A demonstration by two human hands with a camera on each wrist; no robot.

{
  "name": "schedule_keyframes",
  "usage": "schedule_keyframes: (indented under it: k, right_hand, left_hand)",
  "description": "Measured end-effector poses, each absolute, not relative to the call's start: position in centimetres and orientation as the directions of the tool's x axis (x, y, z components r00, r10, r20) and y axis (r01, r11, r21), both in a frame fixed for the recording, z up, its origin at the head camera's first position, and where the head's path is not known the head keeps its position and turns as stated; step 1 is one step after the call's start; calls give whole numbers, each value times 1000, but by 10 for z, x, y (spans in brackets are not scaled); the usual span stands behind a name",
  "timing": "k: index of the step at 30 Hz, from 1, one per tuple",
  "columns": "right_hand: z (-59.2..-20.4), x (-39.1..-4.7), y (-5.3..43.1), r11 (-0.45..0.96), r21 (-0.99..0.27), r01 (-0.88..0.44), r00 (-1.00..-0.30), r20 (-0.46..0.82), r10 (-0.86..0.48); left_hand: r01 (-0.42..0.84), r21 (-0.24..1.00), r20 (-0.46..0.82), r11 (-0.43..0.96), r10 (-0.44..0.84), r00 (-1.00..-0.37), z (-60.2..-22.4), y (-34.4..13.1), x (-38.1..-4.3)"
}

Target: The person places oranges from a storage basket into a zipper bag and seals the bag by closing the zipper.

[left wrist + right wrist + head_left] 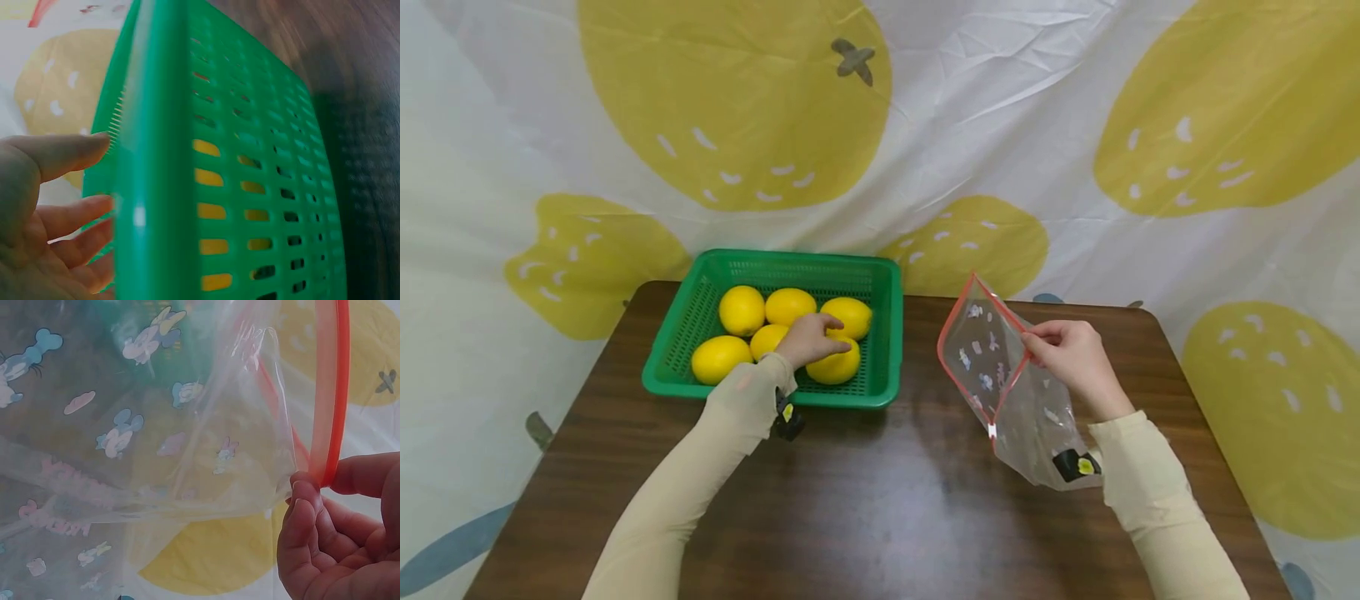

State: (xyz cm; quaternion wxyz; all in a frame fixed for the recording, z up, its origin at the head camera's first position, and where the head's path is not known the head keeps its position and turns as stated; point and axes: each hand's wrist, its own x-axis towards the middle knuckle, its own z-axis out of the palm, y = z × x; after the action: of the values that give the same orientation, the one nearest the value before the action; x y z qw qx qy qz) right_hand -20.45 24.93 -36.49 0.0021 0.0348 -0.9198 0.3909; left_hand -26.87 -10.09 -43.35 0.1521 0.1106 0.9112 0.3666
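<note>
Several yellow lemons [721,360] lie in a green plastic basket [896,333]. Over them reaches my left hand [805,340], nearest the front right lemon [835,368]. In the left wrist view, the thumb and fingers of that hand [34,187] are spread apart with nothing between them; the basket wall [153,125] hides the fruit except through its slots. My right hand [1077,360] pinches the red rim of a clear zip bag [1047,429], whose mouth gapes toward the basket. Small cartoon prints [119,432] cover the bag. A white slider [992,431] sits at the rim's lower corner.
Both things are at a brown wooden table [880,517], the basket near its back edge on the left. Behind hangs a white cloth [970,100] with large yellow fruit prints. A black wrist camera [788,417] sits close to the basket's front rim.
</note>
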Motion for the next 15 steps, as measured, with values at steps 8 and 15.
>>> schedule_keyframes:
  k: [8, 15]
  right_hand:
    - [-367, -204, 249, 685, -726, -62, -997, 19, -69]
    - [-370, -205, 249, 682, -728, -65, -998, 29, -64]
  left_hand:
    - [127, 615, -265, 779, 355, -897, -443, -99, -272]
    - [176, 558, -274, 811, 380, -883, -443, -95, -271]
